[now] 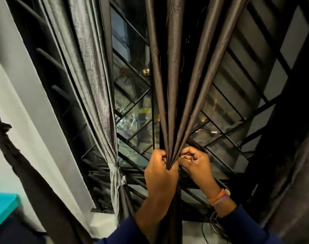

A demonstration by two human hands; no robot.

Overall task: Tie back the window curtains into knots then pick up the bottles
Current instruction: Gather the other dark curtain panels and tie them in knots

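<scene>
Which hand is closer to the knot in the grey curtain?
Left. The left hand grips the dark curtain just right of the knot; the right hand is farther, on the dark curtain's other side.

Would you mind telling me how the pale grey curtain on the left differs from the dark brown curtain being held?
The pale grey curtain is lighter and already cinched at its lower part; the dark brown curtain is not knotted where visible. The grey one hangs untouched, while the left hand and right hand gather the brown one. Both hang pleated before the window.
</scene>
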